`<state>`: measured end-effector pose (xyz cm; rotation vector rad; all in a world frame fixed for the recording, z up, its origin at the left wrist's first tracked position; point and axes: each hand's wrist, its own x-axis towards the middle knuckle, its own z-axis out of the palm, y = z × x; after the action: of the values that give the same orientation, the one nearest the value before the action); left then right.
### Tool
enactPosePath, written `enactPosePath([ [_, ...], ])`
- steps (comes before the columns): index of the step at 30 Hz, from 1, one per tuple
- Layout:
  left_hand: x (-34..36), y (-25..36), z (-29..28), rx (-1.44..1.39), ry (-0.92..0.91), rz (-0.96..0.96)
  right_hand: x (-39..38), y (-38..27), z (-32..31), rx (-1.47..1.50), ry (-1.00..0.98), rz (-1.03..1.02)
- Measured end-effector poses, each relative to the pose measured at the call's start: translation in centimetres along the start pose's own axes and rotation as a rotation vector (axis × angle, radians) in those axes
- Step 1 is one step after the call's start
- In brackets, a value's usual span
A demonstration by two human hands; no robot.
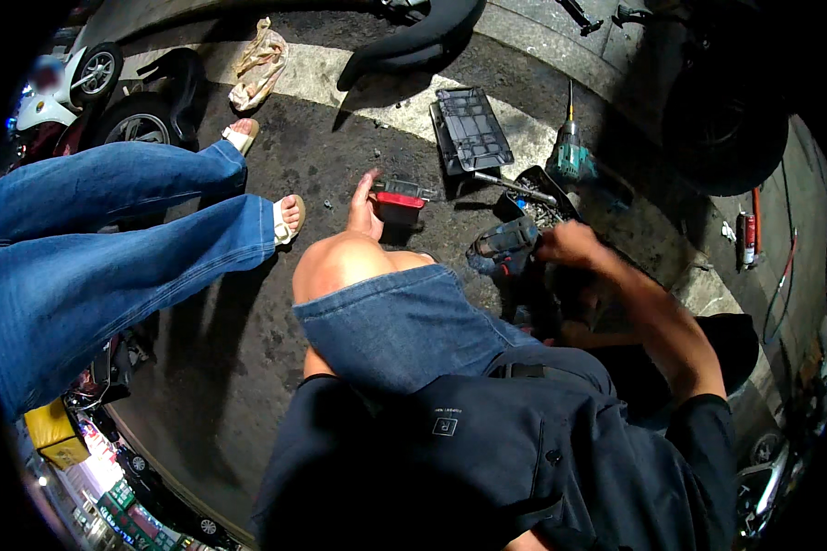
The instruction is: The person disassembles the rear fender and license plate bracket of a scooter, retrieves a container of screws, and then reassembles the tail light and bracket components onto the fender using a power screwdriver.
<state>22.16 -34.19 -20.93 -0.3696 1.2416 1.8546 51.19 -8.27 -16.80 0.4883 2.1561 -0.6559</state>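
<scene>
My left hand (pixel 366 209) is closed around a red and black block-shaped part (pixel 400 201), possibly a vehicle lamp, beyond my bent knee. My right hand (pixel 572 244) has its fingers curled in beside a dark blue power drill (pixel 508 240); whatever they pinch is hidden. Just past that hand stands a black tray (pixel 553 191) full of small metal hardware. A metal bar-handled wrench (pixel 516 187) lies across the tray's edge. Behind it a teal power tool (pixel 570 158) points its long bit away from me.
A ribbed black plastic panel (pixel 473 129) lies ahead on the ground. Another person's jeans (pixel 147 248) and sandalled feet are at left. A crumpled plastic bag (pixel 260 66), a curved black seat-like part (pixel 413 46), a tyre (pixel 724 129) and a red canister (pixel 750 241) lie around.
</scene>
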Motion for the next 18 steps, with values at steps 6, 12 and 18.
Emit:
enactPosePath([
  [6,0.9,-1.7,-2.3,0.070,0.291,-0.166,1.6,2.1,-4.6,0.217,0.528,0.055],
  [12,-0.6,5.4,5.1,0.631,-0.148,0.161,2.8,-2.8,-4.5,0.349,0.762,-0.280],
  [18,-2.7,11.5,16.5,0.954,-0.480,0.142,1.6,-13.1,-11.2,1.216,0.423,-0.691],
])
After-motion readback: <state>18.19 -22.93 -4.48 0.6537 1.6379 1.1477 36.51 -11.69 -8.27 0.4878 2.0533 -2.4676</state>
